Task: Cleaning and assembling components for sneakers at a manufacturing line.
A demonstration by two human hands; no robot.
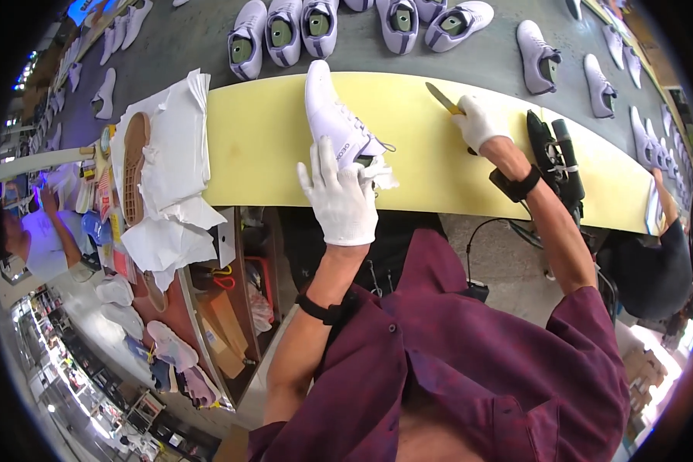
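A lilac-white lace-up sneaker (pixel 323 104) lies on the yellow worktop (pixel 254 115), its toe pointing away from me. My left hand (pixel 339 196), in a white glove, grips its heel end, with fingers along the side and over the opening. Crumpled white paper (pixel 383 175) sticks out beside the shoe's heel, near my thumb. To the right, my right hand (pixel 481 123), also gloved, is closed round the yellow handle of a knife (pixel 442 98). Its grey blade points to the far left, apart from the sneaker.
Several similar sneakers (pixel 319 27) stand on the dark surface (pixel 477 58) beyond the worktop. White paper sheets (pixel 173 146) and a brown sole (pixel 135 158) lie at left. Black tools (pixel 566 158) lie at right. Other people (pixel 647 262) are at both sides. An open shelf (pixel 223 323) stands below left.
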